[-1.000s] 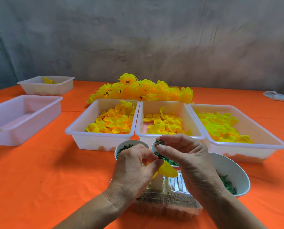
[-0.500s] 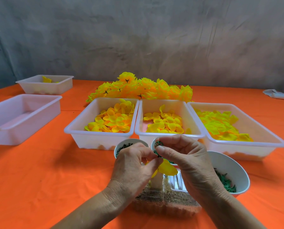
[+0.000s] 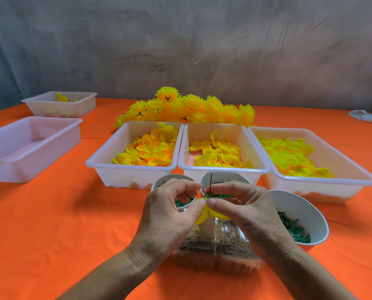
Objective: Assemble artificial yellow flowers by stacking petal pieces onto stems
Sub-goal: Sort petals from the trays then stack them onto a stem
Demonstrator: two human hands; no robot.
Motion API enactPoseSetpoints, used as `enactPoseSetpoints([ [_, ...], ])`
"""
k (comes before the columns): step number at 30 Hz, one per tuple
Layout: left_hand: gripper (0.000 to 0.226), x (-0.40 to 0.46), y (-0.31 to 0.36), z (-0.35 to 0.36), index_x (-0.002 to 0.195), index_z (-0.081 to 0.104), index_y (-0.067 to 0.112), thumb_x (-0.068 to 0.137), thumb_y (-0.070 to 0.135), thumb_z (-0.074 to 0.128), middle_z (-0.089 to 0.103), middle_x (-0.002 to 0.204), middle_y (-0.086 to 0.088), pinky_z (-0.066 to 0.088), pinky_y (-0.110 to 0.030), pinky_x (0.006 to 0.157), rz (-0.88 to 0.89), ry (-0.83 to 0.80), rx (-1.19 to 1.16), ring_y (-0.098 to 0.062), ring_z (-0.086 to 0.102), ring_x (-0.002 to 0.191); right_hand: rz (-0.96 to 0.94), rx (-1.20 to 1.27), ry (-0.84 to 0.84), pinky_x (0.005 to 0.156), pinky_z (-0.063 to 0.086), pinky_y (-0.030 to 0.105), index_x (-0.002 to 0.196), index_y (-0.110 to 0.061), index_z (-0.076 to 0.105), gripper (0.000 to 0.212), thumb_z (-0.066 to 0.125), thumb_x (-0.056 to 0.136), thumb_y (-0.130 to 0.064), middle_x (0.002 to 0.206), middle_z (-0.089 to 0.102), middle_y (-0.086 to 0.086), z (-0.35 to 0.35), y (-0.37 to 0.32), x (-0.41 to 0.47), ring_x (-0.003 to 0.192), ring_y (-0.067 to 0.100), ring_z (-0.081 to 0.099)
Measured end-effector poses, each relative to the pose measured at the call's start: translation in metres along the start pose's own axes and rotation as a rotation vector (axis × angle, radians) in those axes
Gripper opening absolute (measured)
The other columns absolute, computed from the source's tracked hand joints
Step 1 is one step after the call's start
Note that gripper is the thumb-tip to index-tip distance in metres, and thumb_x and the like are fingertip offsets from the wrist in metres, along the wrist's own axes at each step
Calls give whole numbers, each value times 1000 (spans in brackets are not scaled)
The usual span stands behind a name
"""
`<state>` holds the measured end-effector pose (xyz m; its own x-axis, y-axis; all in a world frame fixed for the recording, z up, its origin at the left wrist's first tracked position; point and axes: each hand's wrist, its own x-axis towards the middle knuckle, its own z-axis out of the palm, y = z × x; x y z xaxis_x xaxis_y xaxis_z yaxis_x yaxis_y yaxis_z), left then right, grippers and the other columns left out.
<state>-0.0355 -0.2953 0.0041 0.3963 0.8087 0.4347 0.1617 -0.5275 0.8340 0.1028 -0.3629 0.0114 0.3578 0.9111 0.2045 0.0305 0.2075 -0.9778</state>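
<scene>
While your two hands meet over the clear container, you pinch a yellow petal piece and a thin dark stem between them.

Your left hand curls its thumb and forefinger onto the petal piece from its own side, and your right hand pinches the same piece, with the stem standing upright just above your right fingertips. Directly beneath both hands sits the clear container with a white post in it. Just beyond your left hand is a small cup of green bits, a second cup lies beyond your right fingers, and a larger bowl sits to the outside of your right wrist. Farther ahead of your hands, three white trays hold loose yellow petals, with finished flowers piled behind them.
</scene>
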Motion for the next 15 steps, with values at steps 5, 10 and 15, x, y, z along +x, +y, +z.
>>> enactPoseSetpoints([
  [5, 8, -2, 0, 2, 83, 74, 27, 75, 27, 75, 70, 81, 10, 50, -18, 64, 27, -1, -53, -4, 64, 77, 16, 11, -2, 66, 55, 26, 78, -22, 78, 25, 79, 54, -22, 75, 74, 8, 0, 1, -2, 67, 16, 67],
  [10, 10, 1, 1, 5, 72, 73, 27, 71, 20, 79, 71, 75, 13, 47, -11, 68, 1, 52, -44, 2, 64, 72, 29, -32, -44, 76, 54, 33, 84, -21, 78, 25, 85, 60, -18, 84, 75, 7, -4, -1, -3, 78, 19, 69],
  [15, 12, 2, 5, 4, 70, 73, 25, 72, 15, 78, 70, 70, 12, 43, -6, 63, 9, 27, -38, 3, 61, 66, -4, -75, -54, 75, 52, 32, 74, -29, 78, 16, 80, 59, -33, 77, 74, 2, -5, -4, 2, 75, 13, 68],
])
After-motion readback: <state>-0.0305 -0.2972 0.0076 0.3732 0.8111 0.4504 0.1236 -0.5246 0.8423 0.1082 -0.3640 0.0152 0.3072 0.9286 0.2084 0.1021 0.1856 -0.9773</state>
